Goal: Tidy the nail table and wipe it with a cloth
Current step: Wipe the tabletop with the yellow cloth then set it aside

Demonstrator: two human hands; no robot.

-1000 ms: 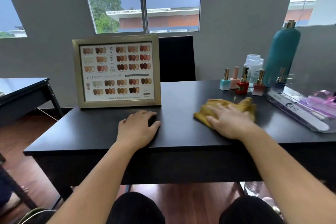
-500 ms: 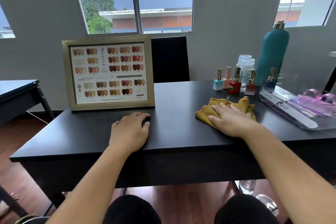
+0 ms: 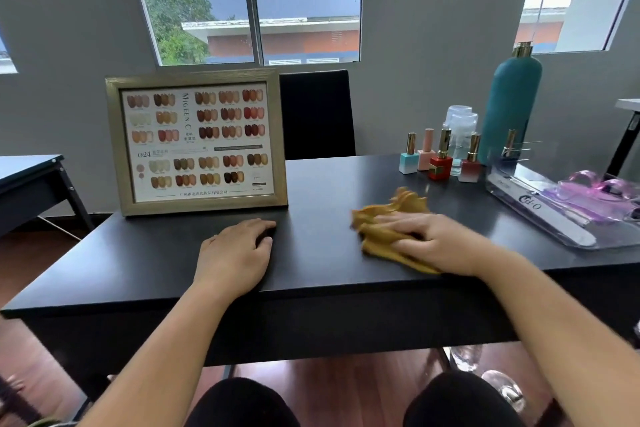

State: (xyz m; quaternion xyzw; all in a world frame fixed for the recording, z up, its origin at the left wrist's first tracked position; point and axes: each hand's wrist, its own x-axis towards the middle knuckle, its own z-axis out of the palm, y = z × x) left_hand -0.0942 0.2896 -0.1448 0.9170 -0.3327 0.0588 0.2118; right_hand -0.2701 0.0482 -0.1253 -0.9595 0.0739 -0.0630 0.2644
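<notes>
A black nail table (image 3: pixel 318 253) fills the middle of the view. My right hand (image 3: pixel 436 241) presses flat on a crumpled mustard-yellow cloth (image 3: pixel 388 218) near the table's front edge, right of centre, and is blurred. My left hand (image 3: pixel 235 253) rests palm down on the table in front of a gold-framed nail colour chart (image 3: pixel 195 142), holding nothing. Several nail polish bottles (image 3: pixel 440 159) stand in a row at the back right.
A tall teal bottle (image 3: pixel 510 104) and a clear jar (image 3: pixel 460 125) stand behind the polishes. A clear tray (image 3: pixel 561 218) with a nail file and purple items lies at the right edge. A black chair back (image 3: pixel 317 114) stands behind the table; another table (image 3: pixel 31 180) is at left.
My right hand has dragged the cloth toward the table's front edge, bunching it up more. My left hand stays put. The camera has shifted slightly.
</notes>
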